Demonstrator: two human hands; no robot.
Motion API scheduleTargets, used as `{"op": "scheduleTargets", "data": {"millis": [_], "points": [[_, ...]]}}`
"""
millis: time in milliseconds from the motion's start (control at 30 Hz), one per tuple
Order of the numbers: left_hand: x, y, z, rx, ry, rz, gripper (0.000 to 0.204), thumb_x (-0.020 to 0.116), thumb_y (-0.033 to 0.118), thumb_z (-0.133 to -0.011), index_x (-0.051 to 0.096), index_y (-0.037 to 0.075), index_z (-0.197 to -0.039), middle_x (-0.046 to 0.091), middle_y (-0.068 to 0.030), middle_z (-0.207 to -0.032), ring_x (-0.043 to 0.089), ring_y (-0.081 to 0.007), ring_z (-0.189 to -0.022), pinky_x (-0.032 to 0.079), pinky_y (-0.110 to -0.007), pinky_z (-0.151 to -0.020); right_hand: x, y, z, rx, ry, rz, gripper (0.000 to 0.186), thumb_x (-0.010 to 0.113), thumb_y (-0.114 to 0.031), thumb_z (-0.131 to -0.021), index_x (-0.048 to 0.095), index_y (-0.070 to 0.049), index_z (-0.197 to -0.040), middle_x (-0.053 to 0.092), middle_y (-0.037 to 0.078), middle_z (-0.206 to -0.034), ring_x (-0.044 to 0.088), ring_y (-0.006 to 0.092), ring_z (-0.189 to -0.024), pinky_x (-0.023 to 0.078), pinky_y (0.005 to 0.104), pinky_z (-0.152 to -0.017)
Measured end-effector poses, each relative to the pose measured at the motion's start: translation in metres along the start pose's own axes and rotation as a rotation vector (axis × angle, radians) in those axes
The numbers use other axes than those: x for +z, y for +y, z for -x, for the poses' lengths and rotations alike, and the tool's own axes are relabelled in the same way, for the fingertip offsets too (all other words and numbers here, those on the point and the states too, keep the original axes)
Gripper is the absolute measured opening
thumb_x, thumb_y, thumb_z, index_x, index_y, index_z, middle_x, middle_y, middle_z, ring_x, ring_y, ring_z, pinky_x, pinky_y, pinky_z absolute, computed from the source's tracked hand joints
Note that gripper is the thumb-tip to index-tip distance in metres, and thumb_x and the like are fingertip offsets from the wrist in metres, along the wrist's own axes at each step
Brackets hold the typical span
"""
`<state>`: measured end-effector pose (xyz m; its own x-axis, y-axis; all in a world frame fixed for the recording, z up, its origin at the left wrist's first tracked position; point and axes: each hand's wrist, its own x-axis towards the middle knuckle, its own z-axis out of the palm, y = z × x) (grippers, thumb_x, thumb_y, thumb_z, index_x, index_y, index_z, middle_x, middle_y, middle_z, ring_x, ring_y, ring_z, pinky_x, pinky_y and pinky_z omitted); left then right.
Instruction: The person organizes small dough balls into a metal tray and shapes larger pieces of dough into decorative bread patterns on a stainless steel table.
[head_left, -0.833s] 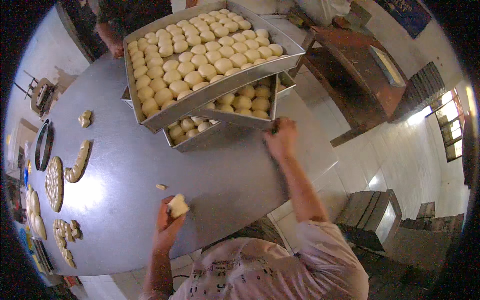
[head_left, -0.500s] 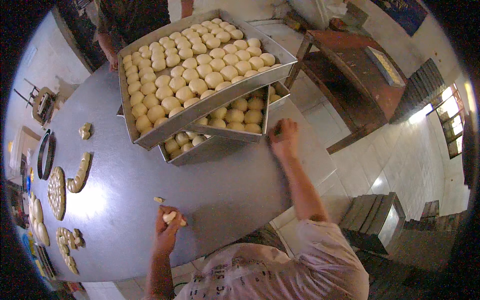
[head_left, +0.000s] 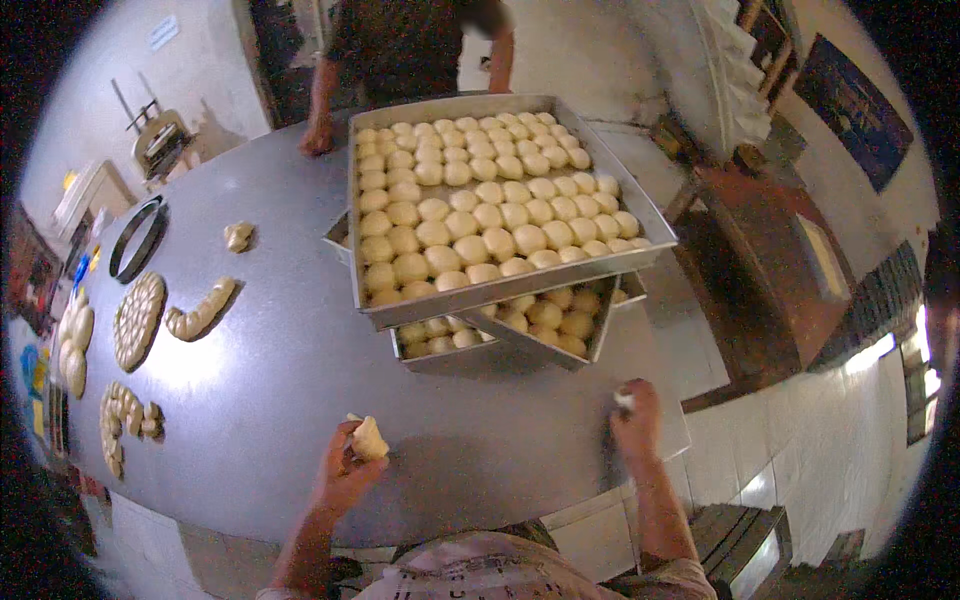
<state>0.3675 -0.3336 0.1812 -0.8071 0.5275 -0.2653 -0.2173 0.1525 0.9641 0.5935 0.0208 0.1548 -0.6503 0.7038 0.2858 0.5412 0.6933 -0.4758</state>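
My left hand (head_left: 342, 475) is closed on a pale piece of dough (head_left: 370, 440), held just over the near part of the metal table (head_left: 270, 400). Its fingers wrap the dough from the left. Near the table's right edge, my right hand (head_left: 638, 428) is closed, its fingers curled round a small white thing (head_left: 624, 401) that I cannot make out. Beyond my hands stands a stack of metal trays (head_left: 520, 283). Round dough balls (head_left: 462, 225) sit in rows in the top tray, and more show in the crossed trays below.
Left on the table lie a shaped dough ring (head_left: 138, 322), a curved dough strip (head_left: 202, 310), a dough lump (head_left: 239, 236), a knobbly dough curl (head_left: 122, 420) and a dark hoop (head_left: 137, 240). A person (head_left: 400, 60) stands across the table, one hand on it. A brown wooden table (head_left: 755, 270) stands at right.
The head view has shifted, so the trays appear farther right and the other person shows more. My right hand has come back from beside the trays; the dough in my left shows more fully.
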Motion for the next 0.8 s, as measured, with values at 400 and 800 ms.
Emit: {"op": "scheduleTargets", "data": {"millis": [400,800], "points": [[-0.028,-0.016,0.024,0.122,0.065,-0.088,0.021,0.063,0.009,-0.081,0.042,0.010,-0.079,0.044,0.0036,-0.070,0.043,-0.0057,-0.060,0.039,-0.023,-0.054,-0.031,-0.257,-0.257,-0.321,0.489,-0.635,0.022,0.054,-0.007,-0.082,0.055,0.000,-0.104,0.059,0.011,-0.098,0.056,0.0192,-0.093,0.043,0.0294,-0.085],[-0.014,0.015,0.036,-0.190,-0.505,0.454,0.052,0.030,0.040,-0.095,0.036,0.000,-0.128,0.044,-0.0149,-0.127,0.043,-0.0254,-0.116,0.028,-0.040,-0.103,0.065,-0.254,0.031,-0.753,-0.627,-0.589,0.037,0.052,-0.017,-0.087,0.046,-0.010,-0.123,0.046,0.013,-0.125,0.044,0.0277,-0.115,0.037,0.0426,-0.094]]}}
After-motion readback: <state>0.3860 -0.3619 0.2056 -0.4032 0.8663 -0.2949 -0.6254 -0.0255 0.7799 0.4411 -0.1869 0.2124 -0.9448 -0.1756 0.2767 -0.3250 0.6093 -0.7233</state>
